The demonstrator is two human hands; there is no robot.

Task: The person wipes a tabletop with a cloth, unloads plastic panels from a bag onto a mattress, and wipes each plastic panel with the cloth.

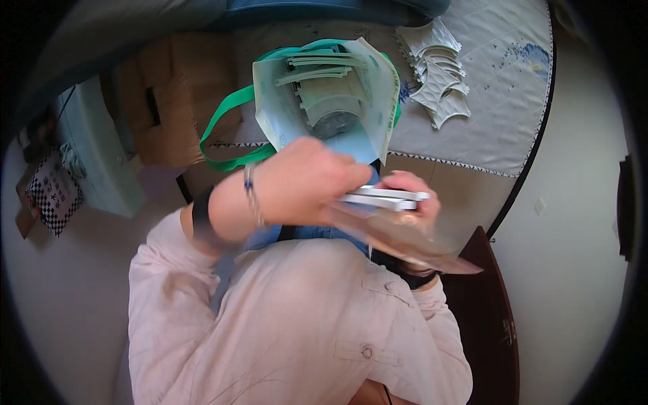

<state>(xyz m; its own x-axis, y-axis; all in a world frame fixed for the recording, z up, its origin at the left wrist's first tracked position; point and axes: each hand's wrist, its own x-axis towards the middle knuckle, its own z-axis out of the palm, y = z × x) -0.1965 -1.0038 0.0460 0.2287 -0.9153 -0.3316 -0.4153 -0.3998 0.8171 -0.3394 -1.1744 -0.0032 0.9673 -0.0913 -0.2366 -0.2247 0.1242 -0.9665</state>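
Note:
My right hand (426, 197) is wrapped round a small stack of white plastic panels (385, 196) in front of my chest. My left hand (307, 177) is beside them, its fingers closed at the near end of a clear plastic sheet or bag (405, 244). That plastic slants down to the right below the panels and is smeared by motion. Just beyond my hands, a white tote bag (266, 101) with green handles stands open. More white panels (327, 91) and some crumpled clear plastic lie inside it.
Similar white curved panels (439, 91) lie overlapped on the patterned tablecloth (499, 101). A cardboard box (182, 101) stands to the left, near a pale cabinet-like object (101, 148) and a checkered bag (54, 196). A dark wooden panel (482, 304) is at my right.

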